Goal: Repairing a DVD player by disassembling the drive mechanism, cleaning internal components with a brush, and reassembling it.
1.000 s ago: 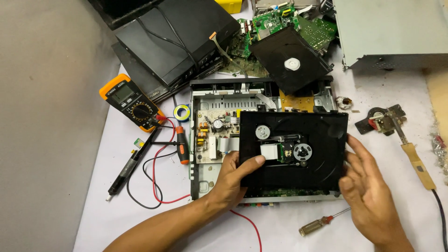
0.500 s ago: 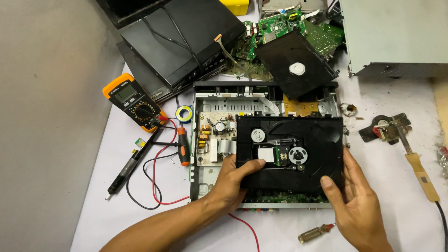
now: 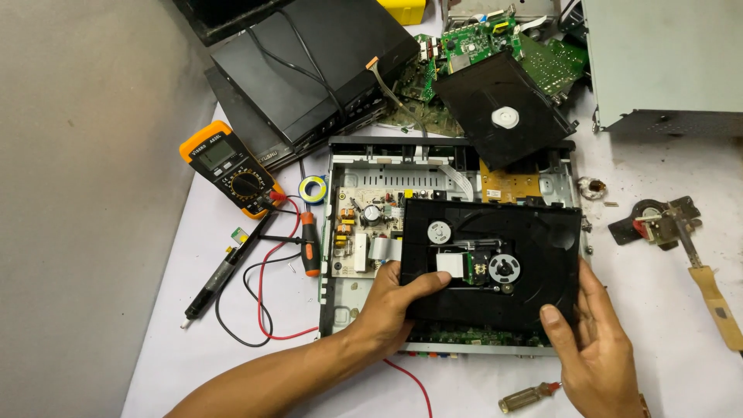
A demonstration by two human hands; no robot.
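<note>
Hands grip one black disc drive (image 3: 503, 267) from both sides. The left hand (image 3: 391, 306) clasps its left edge, thumb lying over the top beside the white ribbon connector; the right hand (image 3: 592, 348) clasps the lower right corner, thumb on the top face. The drive is level, held just above the open metal chassis (image 3: 340, 310), covering that chassis's right half. On its upper face show one small white gear, one silver spindle hub and the lens sled between them.

Inside the chassis, left of the drive, one beige power board (image 3: 364, 220) lies flat with capacitors and a transformer; an orange board shows at the back right, and a green board edge peeks out below the drive.

A second black drive tray (image 3: 503, 108) leans tilted against the chassis's rear, white hub facing up. Behind it lie green circuit boards (image 3: 487, 39). Two black casings (image 3: 309, 66) are stacked at the upper left, and one grey metal cover (image 3: 665, 62) sits at the upper right.

On the white surface (image 3: 665, 310), left of the chassis: one orange multimeter (image 3: 232, 170) with red and black leads, one roll of tape (image 3: 313, 188), one orange-handled screwdriver (image 3: 309, 244). One small screwdriver (image 3: 530, 396) lies near the right hand. One soldering iron (image 3: 708, 286) lies at the right.
</note>
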